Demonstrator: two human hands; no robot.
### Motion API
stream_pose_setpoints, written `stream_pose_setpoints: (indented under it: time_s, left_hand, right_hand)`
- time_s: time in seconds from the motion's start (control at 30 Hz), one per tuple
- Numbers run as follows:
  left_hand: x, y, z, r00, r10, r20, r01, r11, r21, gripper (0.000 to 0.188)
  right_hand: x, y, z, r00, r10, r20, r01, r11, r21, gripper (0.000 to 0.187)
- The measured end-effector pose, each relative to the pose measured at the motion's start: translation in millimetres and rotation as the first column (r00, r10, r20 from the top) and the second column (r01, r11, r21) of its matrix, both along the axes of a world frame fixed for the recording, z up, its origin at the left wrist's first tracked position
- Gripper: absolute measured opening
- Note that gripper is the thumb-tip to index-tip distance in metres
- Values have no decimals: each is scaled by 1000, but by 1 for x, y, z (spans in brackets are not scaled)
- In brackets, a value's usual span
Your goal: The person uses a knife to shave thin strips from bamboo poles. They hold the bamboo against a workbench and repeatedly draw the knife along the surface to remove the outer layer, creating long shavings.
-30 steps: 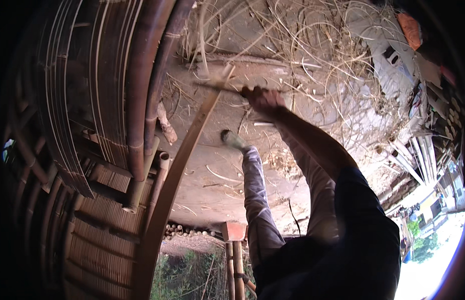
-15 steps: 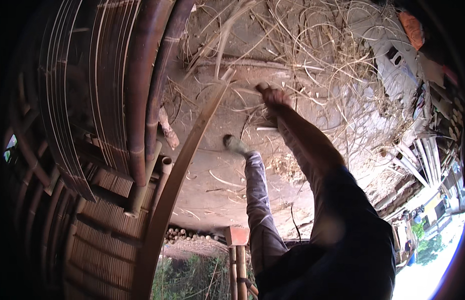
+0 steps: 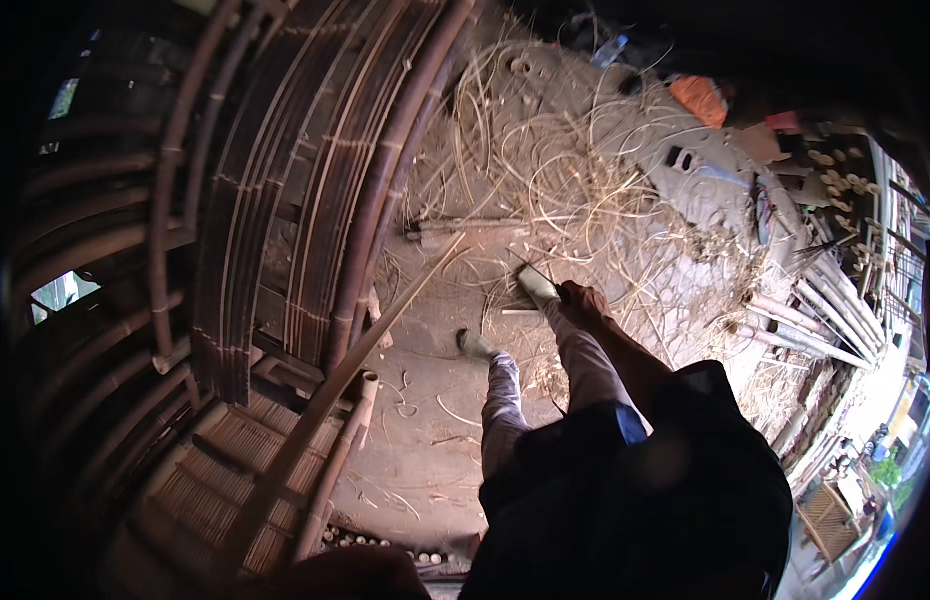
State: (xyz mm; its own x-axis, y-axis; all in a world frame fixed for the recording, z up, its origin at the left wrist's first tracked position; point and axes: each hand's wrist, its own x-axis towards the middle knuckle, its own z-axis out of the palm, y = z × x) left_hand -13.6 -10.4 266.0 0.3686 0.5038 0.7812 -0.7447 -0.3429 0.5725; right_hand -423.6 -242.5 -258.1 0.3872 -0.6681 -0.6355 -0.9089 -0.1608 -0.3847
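Observation:
My right hand is closed round the handle of a knife, held over my right shin. Its thin dark blade shows nearly edge-on, pointing up and left past my boot. A long split bamboo slat slants from the lower left to a narrow end near the middle of the floor. The knife and the slat are apart. At the lower edge a dark part of my left arm shows beside the slat; my left hand itself cannot be made out there.
Dark bamboo panels and poles stand along the left, above a slatted bamboo surface. Curled shavings litter the dirt floor. Cut bamboo lengths lie at the right; an orange bag is at the far right.
My view has shifted, bringing more of the far floor into sight. My right hand has drawn back toward my leg with the knife. The slat still lies slanting on my left.

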Motion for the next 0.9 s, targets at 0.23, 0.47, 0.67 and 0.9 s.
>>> stream_pose_setpoints:
  time_s: [0.23, 0.47, 0.67, 0.9]
  left_hand:
    - [-22, 4, -6, 879, -403, -256, 391, 915, -96, 32]
    - [-40, -63, -1, 635, -634, -441, 682, 728, -65, 51]
    - [-53, -89, 56, 451, -852, -267, 892, 419, 169, 92]
    - [-13, -53, 293, 356, -925, -129, 926, 331, 181, 83]
  right_hand:
    - [-41, -10, 109, 996, -59, 73, 61, 998, -24, 38]
    - [-11, -35, 165, 928, 20, 373, 35, 989, -142, 33]
    - [-5, -52, 175, 820, 163, 549, -10, 963, -270, 32]
    - [-35, -48, 176, 834, 51, 550, 31, 990, -138, 30]
